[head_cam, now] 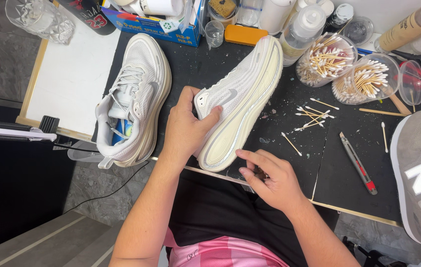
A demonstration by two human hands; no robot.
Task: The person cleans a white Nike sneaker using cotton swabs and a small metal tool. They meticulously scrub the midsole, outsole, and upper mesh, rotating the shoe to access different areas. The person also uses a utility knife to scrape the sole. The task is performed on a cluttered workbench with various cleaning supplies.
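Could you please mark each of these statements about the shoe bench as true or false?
1. The left hand holds a white sneaker tipped on its side. True.
2. The right hand holds the utility knife. False: the knife lies alone on the black mat.
3. The second white sneaker stands upright, untouched. True.
4. All cotton swabs are inside the clear cups. False: several loose cotton swabs lie on the mat.
5. The grey shoe lies at the right edge. True.
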